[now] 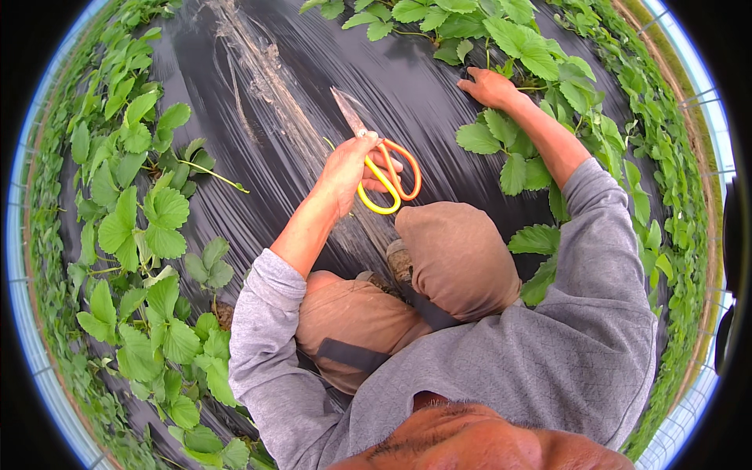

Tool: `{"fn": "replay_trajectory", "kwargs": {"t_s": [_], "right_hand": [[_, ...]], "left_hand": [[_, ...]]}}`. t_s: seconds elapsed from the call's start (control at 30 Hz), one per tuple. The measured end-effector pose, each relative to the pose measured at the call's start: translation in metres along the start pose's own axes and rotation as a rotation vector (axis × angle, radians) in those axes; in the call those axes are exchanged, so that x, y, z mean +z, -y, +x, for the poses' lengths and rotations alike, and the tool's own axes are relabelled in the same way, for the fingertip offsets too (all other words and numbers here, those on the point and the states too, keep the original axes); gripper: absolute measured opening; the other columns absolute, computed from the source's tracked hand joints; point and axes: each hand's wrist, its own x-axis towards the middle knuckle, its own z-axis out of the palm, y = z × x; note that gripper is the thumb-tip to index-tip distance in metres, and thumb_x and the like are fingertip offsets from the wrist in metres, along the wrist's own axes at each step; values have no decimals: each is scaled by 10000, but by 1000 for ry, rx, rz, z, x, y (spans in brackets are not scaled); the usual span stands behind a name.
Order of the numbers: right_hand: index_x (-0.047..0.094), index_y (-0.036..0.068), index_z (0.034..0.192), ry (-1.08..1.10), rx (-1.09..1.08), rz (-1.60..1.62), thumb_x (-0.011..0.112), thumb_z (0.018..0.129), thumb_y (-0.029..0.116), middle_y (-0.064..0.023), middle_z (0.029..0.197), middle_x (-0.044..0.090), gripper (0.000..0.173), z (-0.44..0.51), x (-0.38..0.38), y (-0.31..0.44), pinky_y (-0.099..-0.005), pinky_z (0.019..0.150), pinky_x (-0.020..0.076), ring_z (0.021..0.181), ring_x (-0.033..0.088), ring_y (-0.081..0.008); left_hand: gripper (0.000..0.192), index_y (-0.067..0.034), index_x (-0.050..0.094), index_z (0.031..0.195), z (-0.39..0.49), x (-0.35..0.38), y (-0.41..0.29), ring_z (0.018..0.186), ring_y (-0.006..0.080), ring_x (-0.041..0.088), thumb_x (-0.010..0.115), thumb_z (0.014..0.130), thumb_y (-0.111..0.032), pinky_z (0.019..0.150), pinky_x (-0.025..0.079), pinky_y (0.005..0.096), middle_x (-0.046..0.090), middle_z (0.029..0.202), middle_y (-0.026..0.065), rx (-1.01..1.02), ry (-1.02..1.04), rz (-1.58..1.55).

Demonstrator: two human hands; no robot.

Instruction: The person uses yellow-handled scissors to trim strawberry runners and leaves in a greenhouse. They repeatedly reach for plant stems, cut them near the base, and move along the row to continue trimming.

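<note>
My left hand point(350, 167) grips a pair of scissors point(351, 111) above the black plastic film between two plant rows. One handle loop is yellow point(380, 208), the other orange point(416, 176). The blades point up and to the left, away from my body. Reaching out to the right, my right hand point(490, 88) is low at the edge of a strawberry plant point(523, 44). Two of its fingertips show near the film; leaves and the hand itself hide the rest, so I cannot tell whether it holds anything.
Black plastic mulch film point(282, 170) covers the ground, with dry debris point(264, 64) along the middle. Strawberry plants point(167, 217) line the left, one stalk point(214, 173) jutting inward. My bent knees point(458, 258) are close below the scissors. More plant rows point(681, 194) run along the right.
</note>
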Motion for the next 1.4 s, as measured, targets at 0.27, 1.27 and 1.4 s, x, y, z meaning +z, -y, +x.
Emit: {"fn": "replay_trajectory", "kwargs": {"t_s": [0.27,1.27,1.4], "right_hand": [[695,-63,845,-138,-76,46,512,954,396,-304,876,659,506,-1,1,-10,-524,824,496,880,631,-484],[697,-16,1081,-158,-56,145,543,857,207,-228,1079,688,352,-16,-6,-12,-432,942,492,1034,644,-401],[694,14,1103,-294,-97,107,541,867,182,-214,1099,687,328,-39,-22,-5,-441,939,496,1038,641,-395]], "left_hand": [[399,-20,568,1107,-2,1,-4,829,287,725,396,1043,-374,729,584,365,717,940,180,-5,-24,13],[408,-5,572,1120,2,-7,0,825,285,722,401,1038,-365,726,588,365,717,940,178,8,-34,-11],[399,-9,571,1110,8,-2,0,817,277,720,408,1037,-366,718,584,359,715,941,181,-27,-17,-13]]}}
